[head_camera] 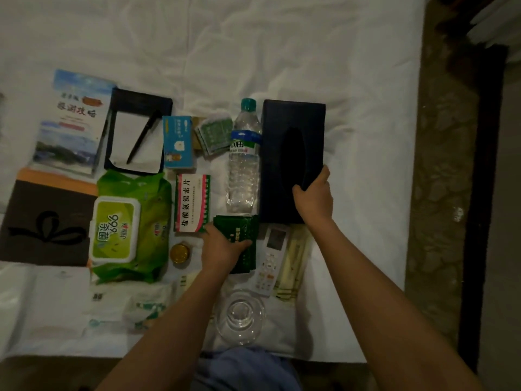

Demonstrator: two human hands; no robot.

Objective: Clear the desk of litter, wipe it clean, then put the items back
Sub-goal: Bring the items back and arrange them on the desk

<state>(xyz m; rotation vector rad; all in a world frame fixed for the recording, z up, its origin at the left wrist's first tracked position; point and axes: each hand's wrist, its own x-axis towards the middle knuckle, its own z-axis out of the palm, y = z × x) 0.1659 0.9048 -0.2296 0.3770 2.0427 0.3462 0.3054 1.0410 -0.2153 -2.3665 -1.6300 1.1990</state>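
My right hand (313, 193) is gripping the dark blue rectangular tissue box (291, 153) at its near end (long axis running away from me); my left hand (222, 246) is seemingly pinching the dark green foil sachets (242, 230).

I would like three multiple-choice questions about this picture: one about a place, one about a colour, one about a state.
1. Where does the pen lie?
A. on the notepad
B. in the glass
C. on the remote control

2. What colour is the water bottle cap?
A. red
B. teal
C. black

3. What does the right hand do?
A. hangs idle
B. grips the dark tissue box
C. pinches the pen

Answers: 1 A, the pen rests across the white notepad; 2 B, the cap looks teal; 3 B, its fingers wrap the dark tissue box at its near corner.
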